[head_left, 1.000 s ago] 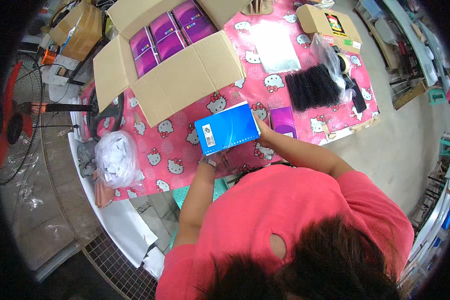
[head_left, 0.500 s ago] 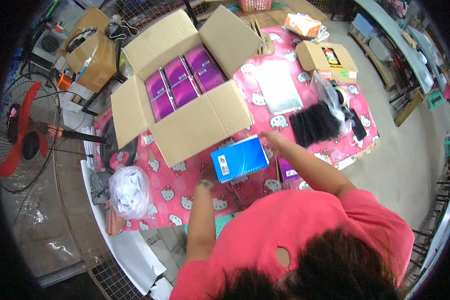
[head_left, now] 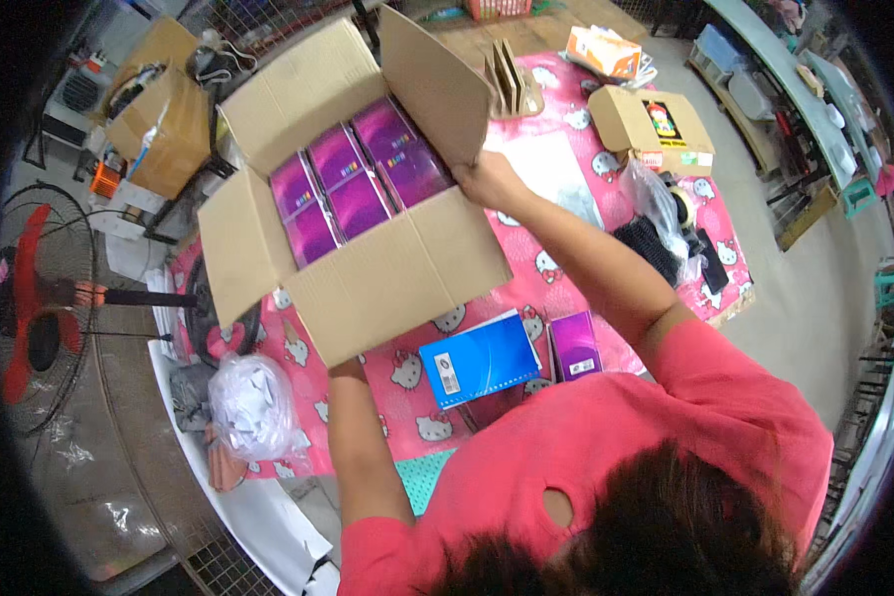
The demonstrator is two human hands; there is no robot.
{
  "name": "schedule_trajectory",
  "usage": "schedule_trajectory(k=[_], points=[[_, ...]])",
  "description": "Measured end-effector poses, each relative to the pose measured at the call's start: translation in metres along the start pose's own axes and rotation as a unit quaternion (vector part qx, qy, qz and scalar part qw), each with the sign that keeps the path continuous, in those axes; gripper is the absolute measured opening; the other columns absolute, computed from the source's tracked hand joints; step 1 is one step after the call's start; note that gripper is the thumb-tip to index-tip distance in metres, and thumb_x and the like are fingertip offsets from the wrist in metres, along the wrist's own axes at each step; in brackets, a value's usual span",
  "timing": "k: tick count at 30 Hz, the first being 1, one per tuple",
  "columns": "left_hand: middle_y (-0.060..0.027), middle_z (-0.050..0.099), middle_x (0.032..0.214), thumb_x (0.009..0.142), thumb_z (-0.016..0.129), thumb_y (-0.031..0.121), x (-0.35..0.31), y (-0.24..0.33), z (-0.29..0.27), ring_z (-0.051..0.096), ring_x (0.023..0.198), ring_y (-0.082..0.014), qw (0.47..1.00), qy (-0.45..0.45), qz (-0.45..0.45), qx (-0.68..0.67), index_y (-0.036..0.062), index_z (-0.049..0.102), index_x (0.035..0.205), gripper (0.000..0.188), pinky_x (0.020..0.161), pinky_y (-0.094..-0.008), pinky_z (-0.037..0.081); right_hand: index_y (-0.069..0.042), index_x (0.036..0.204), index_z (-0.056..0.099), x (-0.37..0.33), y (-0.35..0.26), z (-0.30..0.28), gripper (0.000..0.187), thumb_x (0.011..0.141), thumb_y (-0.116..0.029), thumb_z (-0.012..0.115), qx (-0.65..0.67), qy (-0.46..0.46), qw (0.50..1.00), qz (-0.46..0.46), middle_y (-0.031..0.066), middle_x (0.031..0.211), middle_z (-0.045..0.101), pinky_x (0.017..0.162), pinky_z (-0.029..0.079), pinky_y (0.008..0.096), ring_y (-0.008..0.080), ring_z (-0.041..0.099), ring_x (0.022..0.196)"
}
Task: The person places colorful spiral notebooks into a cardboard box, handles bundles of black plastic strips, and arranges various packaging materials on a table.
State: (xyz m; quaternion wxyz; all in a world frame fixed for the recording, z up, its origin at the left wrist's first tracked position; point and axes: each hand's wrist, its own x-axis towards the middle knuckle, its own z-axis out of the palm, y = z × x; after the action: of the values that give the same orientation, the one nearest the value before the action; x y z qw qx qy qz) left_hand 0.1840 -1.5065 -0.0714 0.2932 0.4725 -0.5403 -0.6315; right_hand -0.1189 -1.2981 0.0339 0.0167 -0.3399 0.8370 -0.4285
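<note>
the left hand (head_left: 346, 370) is mostly hidden under the front flap of the open cardboard box (head_left: 368, 268), so its grip cannot be told. the right hand (head_left: 489, 181) rests at the box's right rim, fingers curled and hard to make out. inside lie six purple packs (head_left: 353, 179), partly cut off by flaps. one blue pack (head_left: 479, 360) and one purple pack (head_left: 574, 345) lie on the pink surface (head_left: 566, 288) near the person.

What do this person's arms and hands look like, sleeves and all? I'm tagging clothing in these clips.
Both forearms are bare from the elbow down. A short-sleeved pink-red shirt covers the shoulders and upper arms, with a small hole in its back. The right hand shows no glove, ring or watch that I can make out. The left hand is mostly hidden under a cardboard box flap.
</note>
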Motion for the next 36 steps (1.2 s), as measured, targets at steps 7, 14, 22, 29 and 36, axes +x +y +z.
schedule_trajectory(k=[7, 14, 22, 29, 36], points=[[-0.0130, 0.055, 0.122, 0.087, 0.050, 0.041, 0.020, -0.005, 0.028, 0.055, 0.105, -0.0289, 0.998, -0.007, 0.018, 0.052, 0.0091, 0.054, 0.120, 0.046, 0.088, -0.0377, 0.046, 0.004, 0.070, 0.062, 0.016, 0.017, -0.016, 0.028, 0.076, -0.022, 0.054, -0.081, 0.005, 0.997, 0.001, 0.0277, 0.068, 0.059, 0.066, 0.048, 0.0492, 0.0434, 0.060, 0.068], [-0.0132, 0.054, 0.123, 0.087, 0.050, 0.042, 0.060, -0.011, 0.072, 0.055, 0.106, -0.0297, 0.978, -0.007, 0.088, 0.191, 0.0098, 0.055, 0.120, 0.046, 0.088, -0.0376, 0.045, 0.003, 0.068, 0.061, 0.034, 0.039, -0.048, 0.017, 0.069, -0.014, 0.058, -0.119, -0.008, 0.993, 0.005, 0.0254, 0.065, 0.058, 0.059, 0.048, 0.0476, 0.0404, 0.061, 0.064], [-0.0135, 0.053, 0.124, 0.087, 0.050, 0.043, 0.090, -0.028, 0.097, 0.054, 0.107, -0.0305, 0.936, 0.008, 0.095, 0.338, 0.0105, 0.055, 0.121, 0.047, 0.089, -0.0374, 0.045, -0.001, 0.081, 0.062, 0.047, 0.060, -0.075, 0.031, 0.082, -0.030, 0.051, -0.152, 0.021, 0.988, 0.002, 0.0204, 0.064, 0.058, 0.058, 0.045, 0.0438, 0.0339, 0.061, 0.062], [-0.0137, 0.053, 0.125, 0.087, 0.049, 0.044, 0.099, -0.032, 0.124, 0.054, 0.107, -0.0313, 0.906, -0.059, 0.100, 0.408, 0.0111, 0.055, 0.121, 0.047, 0.090, -0.0373, 0.044, -0.004, 0.101, 0.061, 0.058, 0.092, -0.085, 0.035, 0.085, -0.033, 0.052, -0.171, 0.065, 0.983, 0.031, 0.0273, 0.092, 0.061, 0.073, 0.048, 0.0462, 0.0422, 0.059, 0.089], [-0.0140, 0.052, 0.127, 0.087, 0.049, 0.045, 0.121, -0.030, 0.071, 0.054, 0.108, -0.0320, 0.796, -0.246, 0.111, 0.541, 0.0118, 0.055, 0.121, 0.048, 0.091, -0.0372, 0.044, -0.007, 0.124, 0.048, -0.020, 0.068, -0.122, 0.042, 0.088, -0.029, 0.053, -0.023, 0.006, 0.999, 0.045, 0.0148, 0.093, 0.065, 0.069, 0.050, 0.0350, 0.0199, 0.062, 0.075]])
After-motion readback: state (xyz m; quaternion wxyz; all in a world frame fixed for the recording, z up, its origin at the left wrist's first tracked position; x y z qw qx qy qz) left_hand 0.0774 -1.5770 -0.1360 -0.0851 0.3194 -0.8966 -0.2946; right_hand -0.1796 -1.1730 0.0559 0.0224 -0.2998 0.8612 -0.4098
